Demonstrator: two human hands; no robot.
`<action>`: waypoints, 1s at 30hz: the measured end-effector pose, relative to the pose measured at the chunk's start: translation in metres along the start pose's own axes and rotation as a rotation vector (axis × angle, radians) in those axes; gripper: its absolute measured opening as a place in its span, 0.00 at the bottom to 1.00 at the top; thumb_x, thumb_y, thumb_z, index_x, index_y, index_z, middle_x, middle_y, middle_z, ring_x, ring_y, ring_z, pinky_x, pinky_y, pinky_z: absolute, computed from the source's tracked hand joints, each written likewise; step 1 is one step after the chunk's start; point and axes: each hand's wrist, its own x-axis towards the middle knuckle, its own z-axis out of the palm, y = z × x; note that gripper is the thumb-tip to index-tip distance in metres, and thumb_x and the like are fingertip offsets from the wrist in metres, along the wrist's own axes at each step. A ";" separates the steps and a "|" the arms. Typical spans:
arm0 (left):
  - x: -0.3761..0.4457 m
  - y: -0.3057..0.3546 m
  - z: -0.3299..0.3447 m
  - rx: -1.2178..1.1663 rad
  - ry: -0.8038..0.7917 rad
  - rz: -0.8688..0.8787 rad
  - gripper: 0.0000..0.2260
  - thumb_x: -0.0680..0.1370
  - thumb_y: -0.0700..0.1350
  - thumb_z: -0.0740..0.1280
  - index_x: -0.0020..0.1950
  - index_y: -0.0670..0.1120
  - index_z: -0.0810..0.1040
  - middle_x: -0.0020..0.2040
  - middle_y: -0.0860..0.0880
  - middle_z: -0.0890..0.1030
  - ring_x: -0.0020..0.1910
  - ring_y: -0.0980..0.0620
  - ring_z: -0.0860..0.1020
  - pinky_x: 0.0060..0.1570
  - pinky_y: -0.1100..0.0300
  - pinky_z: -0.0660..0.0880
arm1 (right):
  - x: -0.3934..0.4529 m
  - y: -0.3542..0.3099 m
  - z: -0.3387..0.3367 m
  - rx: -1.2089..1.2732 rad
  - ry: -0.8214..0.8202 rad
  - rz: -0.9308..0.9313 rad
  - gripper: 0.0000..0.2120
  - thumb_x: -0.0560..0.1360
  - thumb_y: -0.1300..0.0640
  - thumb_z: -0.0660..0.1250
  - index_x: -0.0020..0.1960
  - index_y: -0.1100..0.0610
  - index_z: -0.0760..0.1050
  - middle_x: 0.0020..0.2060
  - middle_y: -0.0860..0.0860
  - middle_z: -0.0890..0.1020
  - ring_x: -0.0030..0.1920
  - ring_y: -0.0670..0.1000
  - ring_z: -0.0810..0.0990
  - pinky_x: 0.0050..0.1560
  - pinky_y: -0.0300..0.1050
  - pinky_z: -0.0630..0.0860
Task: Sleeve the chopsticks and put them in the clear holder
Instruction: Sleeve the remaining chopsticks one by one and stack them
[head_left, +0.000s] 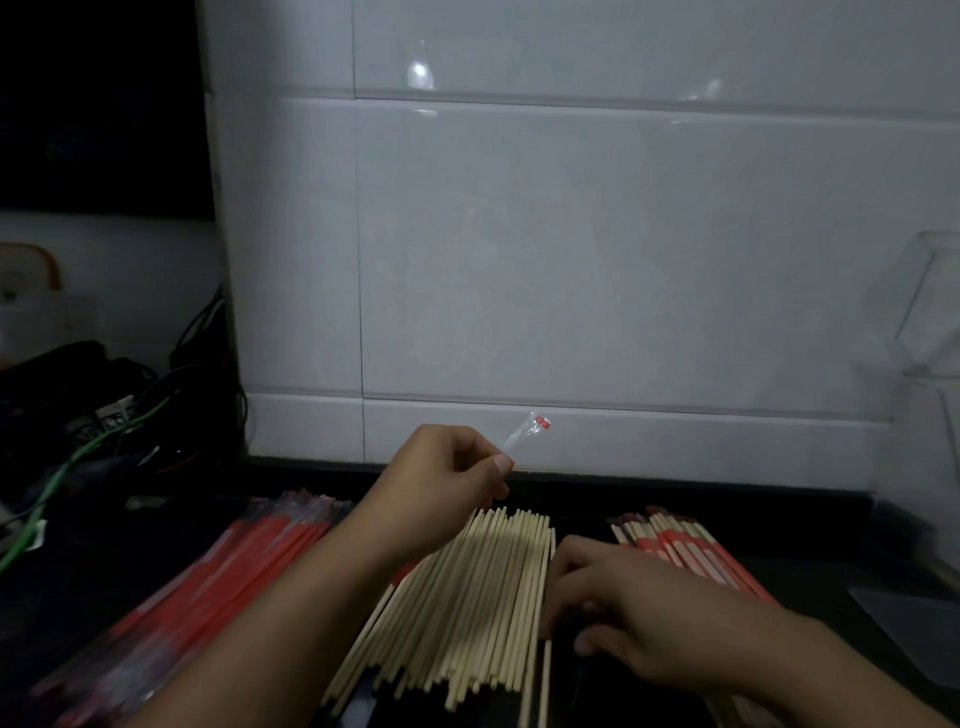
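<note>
A wide heap of bare pale wooden chopsticks lies on the dark counter at the centre. My left hand is raised above its far end and pinches a clear plastic sleeve with a red tip, which sticks up to the right. My right hand lies low on the right edge of the heap, fingers curled at the chopsticks there; whether it grips one I cannot tell. A stack of red empty sleeves lies on the left. Sleeved chopsticks lie on the right. A clear holder stands at the far right.
A white tiled wall rises right behind the counter. Tangled black and green cables and dark gear fill the left side. A clear plastic lid or tray lies at the right edge of the counter.
</note>
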 end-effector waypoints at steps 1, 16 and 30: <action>0.000 0.000 0.000 -0.001 -0.001 0.002 0.06 0.80 0.47 0.67 0.46 0.50 0.82 0.39 0.53 0.86 0.42 0.56 0.83 0.45 0.60 0.78 | 0.002 -0.003 0.002 -0.019 0.003 -0.009 0.11 0.77 0.58 0.68 0.56 0.45 0.80 0.57 0.30 0.68 0.58 0.34 0.71 0.61 0.33 0.70; -0.002 0.002 -0.002 0.000 -0.023 0.015 0.06 0.81 0.47 0.66 0.48 0.48 0.82 0.40 0.52 0.86 0.42 0.56 0.83 0.48 0.58 0.79 | 0.003 0.001 0.004 0.149 0.382 -0.172 0.06 0.77 0.61 0.64 0.47 0.50 0.74 0.52 0.42 0.75 0.49 0.45 0.78 0.50 0.43 0.75; -0.003 -0.002 0.008 0.128 -0.127 0.056 0.15 0.79 0.34 0.61 0.46 0.53 0.79 0.44 0.51 0.84 0.40 0.56 0.83 0.44 0.60 0.80 | -0.019 0.032 -0.045 1.184 1.511 0.161 0.31 0.80 0.69 0.58 0.76 0.46 0.58 0.40 0.59 0.81 0.27 0.46 0.75 0.34 0.40 0.76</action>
